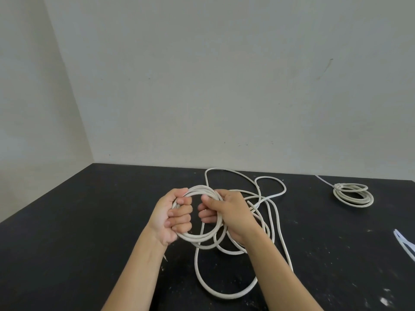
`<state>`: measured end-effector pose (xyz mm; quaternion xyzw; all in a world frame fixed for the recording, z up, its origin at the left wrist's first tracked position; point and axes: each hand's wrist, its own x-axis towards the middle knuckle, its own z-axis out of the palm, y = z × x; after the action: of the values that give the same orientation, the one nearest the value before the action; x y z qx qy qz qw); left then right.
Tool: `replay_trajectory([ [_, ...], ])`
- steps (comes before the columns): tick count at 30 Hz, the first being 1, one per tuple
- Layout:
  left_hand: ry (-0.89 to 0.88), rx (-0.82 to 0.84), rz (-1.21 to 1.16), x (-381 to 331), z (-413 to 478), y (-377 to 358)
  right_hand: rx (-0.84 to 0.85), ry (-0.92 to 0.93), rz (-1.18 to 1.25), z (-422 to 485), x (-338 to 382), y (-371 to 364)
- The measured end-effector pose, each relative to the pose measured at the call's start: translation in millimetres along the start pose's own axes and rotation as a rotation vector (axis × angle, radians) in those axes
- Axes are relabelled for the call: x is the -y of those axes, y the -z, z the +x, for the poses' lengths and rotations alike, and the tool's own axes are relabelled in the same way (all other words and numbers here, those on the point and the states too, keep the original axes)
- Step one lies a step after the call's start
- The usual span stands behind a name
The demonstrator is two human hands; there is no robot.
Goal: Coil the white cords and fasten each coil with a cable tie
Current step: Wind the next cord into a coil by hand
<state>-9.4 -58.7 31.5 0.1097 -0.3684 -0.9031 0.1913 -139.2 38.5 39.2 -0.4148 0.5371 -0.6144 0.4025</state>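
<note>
A long white cord (pixel 270 223) lies on the black table (pixel 78 221), partly wound into a coil held above the table's middle. My left hand (pixel 173 217) grips the coil's left side, fingers curled round several turns. My right hand (pixel 226 213) grips the coil's right side, thumb on top. Loose loops of the same cord trail behind and to the right of my hands and sweep down toward the near edge. A second white cord coil (pixel 353 195) lies flat at the far right with a cable tie tail sticking out at its upper left.
Loose white cable ties (pixel 405 244) lie at the table's right edge. A grey wall stands behind the table, with a corner at the left. White flecks mark the tabletop at the lower right.
</note>
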Motion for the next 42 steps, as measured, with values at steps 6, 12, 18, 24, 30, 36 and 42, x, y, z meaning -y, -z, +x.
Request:
replay_trajectory([
  [6, -0.045, -0.121, 0.043, 8.2, 6.1, -5.5, -0.046, -0.216, 0.125, -0.6, 12.8, 2.5],
  [12, 0.029, -0.078, 0.231, 9.7, 0.0, -12.2, -0.233, -0.235, -0.046, -1.3, 12.8, 1.4],
  [18, -0.029, -0.161, 0.589, 9.3, 4.6, -20.0, -0.224, -0.19, -0.305, -0.2, 13.7, 3.5],
  [24, -0.013, -0.311, 0.599, 22.9, 10.0, -32.1, -0.26, -0.104, -0.401, 4.5, 11.9, 2.3],
  [30, -0.067, -0.405, 0.331, 24.7, 15.1, -30.0, -0.109, -0.017, -0.141, -1.2, 17.5, 22.9],
  [36, -0.092, -0.463, 0.258, 26.3, 14.2, -32.8, -0.171, 0.042, -0.412, 5.3, 8.6, 26.5],
  [42, -0.024, -0.524, 0.425, 27.1, 14.0, -32.4, -0.392, 0.182, -0.371, 3.1, 8.3, 21.5],
])
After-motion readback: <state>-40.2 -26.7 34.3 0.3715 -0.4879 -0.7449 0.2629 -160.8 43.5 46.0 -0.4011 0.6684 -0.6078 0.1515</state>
